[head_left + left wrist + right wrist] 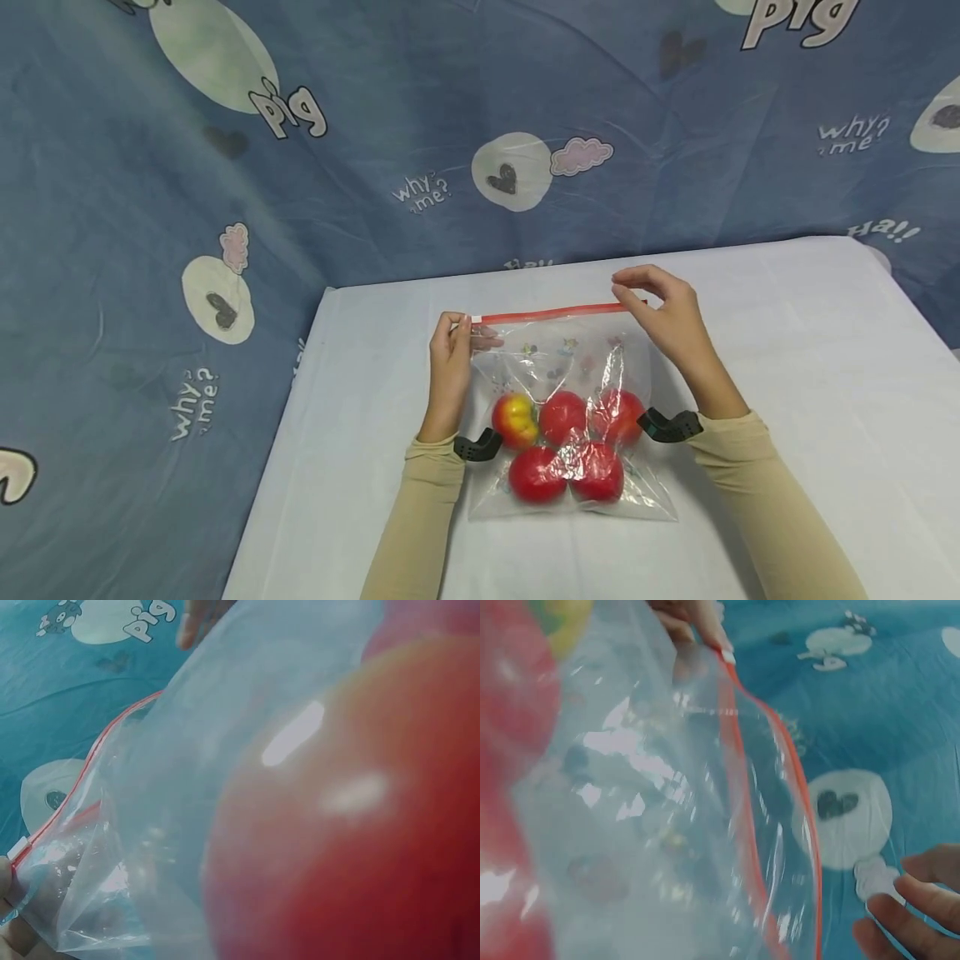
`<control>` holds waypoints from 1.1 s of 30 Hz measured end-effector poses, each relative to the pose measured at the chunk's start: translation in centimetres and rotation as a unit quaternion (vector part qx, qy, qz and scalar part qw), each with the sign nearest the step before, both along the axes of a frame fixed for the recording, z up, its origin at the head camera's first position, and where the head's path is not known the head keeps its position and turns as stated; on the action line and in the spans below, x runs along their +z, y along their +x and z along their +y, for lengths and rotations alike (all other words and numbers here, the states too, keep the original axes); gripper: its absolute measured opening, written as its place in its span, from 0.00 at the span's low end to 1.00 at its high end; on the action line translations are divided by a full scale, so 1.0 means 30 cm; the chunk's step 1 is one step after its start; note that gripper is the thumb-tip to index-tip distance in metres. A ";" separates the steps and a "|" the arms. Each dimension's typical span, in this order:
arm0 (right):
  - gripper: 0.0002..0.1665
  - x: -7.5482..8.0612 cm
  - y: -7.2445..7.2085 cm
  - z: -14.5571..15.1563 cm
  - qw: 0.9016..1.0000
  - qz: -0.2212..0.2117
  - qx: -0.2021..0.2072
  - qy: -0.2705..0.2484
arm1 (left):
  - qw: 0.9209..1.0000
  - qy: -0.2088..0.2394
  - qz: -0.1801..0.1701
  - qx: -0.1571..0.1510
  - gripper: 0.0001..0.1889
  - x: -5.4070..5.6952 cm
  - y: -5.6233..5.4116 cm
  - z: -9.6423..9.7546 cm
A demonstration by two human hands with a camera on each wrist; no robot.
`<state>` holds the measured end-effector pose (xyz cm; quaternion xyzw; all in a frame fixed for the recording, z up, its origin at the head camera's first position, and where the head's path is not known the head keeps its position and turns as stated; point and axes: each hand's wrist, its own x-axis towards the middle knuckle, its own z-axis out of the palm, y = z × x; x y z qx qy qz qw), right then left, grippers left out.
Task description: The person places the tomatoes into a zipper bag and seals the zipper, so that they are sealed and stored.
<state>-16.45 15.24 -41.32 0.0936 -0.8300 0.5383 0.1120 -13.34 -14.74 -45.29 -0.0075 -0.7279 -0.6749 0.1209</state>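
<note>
A clear zip bag (pixel 570 358) with a red zip strip (pixel 555 314) along its top holds several round red fruits (pixel 537 475), one of them patched with yellow (pixel 517 421). My left hand (pixel 450 367) pinches the bag's upper left corner beside the white slider (pixel 476 320). In the right wrist view the two red strips (pixel 804 787) stand apart, so the bag's mouth gapes. My right hand (pixel 667 317) hovers at the upper right corner with loosely bent fingers; its fingers (pixel 911 922) are apart from the strip in the right wrist view.
The bag is over a table with a white cloth (pixel 360 417). Behind and to the left hangs a blue printed curtain (pixel 360 108). Each wrist carries a black camera mount, such as the right one (pixel 670 426).
</note>
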 end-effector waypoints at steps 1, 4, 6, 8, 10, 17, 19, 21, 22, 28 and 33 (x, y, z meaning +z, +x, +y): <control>0.17 0.008 -0.003 -0.012 1.000 -0.001 0.012 0.007 | 1.000 0.001 0.000 0.000 0.13 0.001 0.000 -0.001; 0.16 0.034 -0.012 -0.053 0.998 -0.012 0.053 0.028 | 1.000 -0.001 -0.001 0.000 0.14 -0.001 0.000 -0.003; 0.16 0.051 -0.018 -0.082 0.995 -0.020 0.085 0.038 | 1.000 0.002 -0.001 -0.001 0.15 -0.002 0.000 -0.003; 0.17 0.066 -0.023 -0.109 0.992 -0.029 0.114 0.045 | 1.000 0.004 0.000 -0.003 0.15 -0.004 -0.001 -0.002; 0.16 0.080 -0.026 -0.134 0.989 -0.032 0.137 0.053 | 1.000 0.009 0.001 -0.006 0.15 -0.004 -0.002 -0.001; 0.15 0.103 -0.045 -0.198 0.976 -0.020 0.198 0.086 | 1.000 0.019 0.008 -0.016 0.14 -0.001 -0.002 0.003; 0.15 0.112 -0.051 -0.214 0.970 -0.021 0.222 0.092 | 1.000 0.022 0.009 -0.020 0.14 0.001 -0.002 0.003; 0.14 0.122 -0.058 -0.232 0.963 -0.018 0.247 0.101 | 0.999 0.022 0.010 -0.021 0.14 0.002 -0.002 0.002; 0.14 0.127 -0.062 -0.242 0.960 -0.015 0.260 0.106 | 0.999 0.021 0.011 -0.022 0.14 0.003 -0.002 0.001; 0.15 0.154 -0.091 -0.303 0.938 -0.004 0.317 0.140 | 0.999 0.017 0.015 -0.023 0.14 -0.002 -0.003 -0.002; 0.15 0.167 -0.115 -0.346 0.926 -0.017 0.342 0.157 | 0.999 0.027 0.022 -0.028 0.13 0.000 -0.004 0.001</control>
